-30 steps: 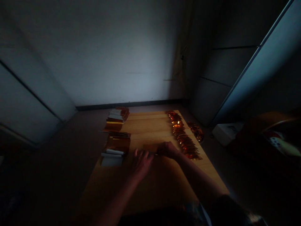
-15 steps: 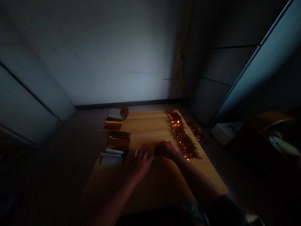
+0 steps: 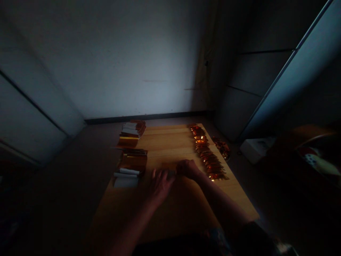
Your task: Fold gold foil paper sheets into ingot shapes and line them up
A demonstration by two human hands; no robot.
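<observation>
On the wooden table [image 3: 170, 142], a small orange-brown sheet [image 3: 168, 166] lies between my hands. My left hand [image 3: 160, 183] rests at its near left side with fingers spread. My right hand [image 3: 188, 168] is curled closed at the sheet's right end, gripping its edge. Flat orange and white sheets [image 3: 131, 161] are stacked in fanned piles along the table's left side. A row of shiny folded orange pieces [image 3: 211, 161] runs down the right side. Dim light hides the fingertips of my right hand.
Beyond the table's right edge sits a heap of shiny orange pieces [image 3: 221, 147]. A white box [image 3: 255, 149] stands on the floor further right. The pale wall [image 3: 144, 71] rises behind the table. Patterned cloth [image 3: 317, 161] shows at the far right.
Both hands stay in nearly the same place. The right hand has shifted very slightly, and a little more of the sheet shows beside it.
</observation>
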